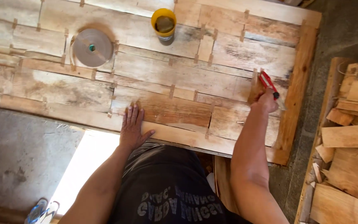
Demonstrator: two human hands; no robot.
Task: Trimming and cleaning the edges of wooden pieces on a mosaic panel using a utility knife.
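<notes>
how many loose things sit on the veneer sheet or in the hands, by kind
tape roll: 1
yellow cup: 1
red knife, in the right hand: 1
total: 3
The left hand lies flat on the sheet, holding nothing.

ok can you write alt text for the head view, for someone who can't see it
Seen from above, a person's right hand holds a red utility knife over a sheet of taped-together wood veneer pieces, while the left hand presses flat on it. A tape roll and a yellow cup sit on the sheet.
</notes>
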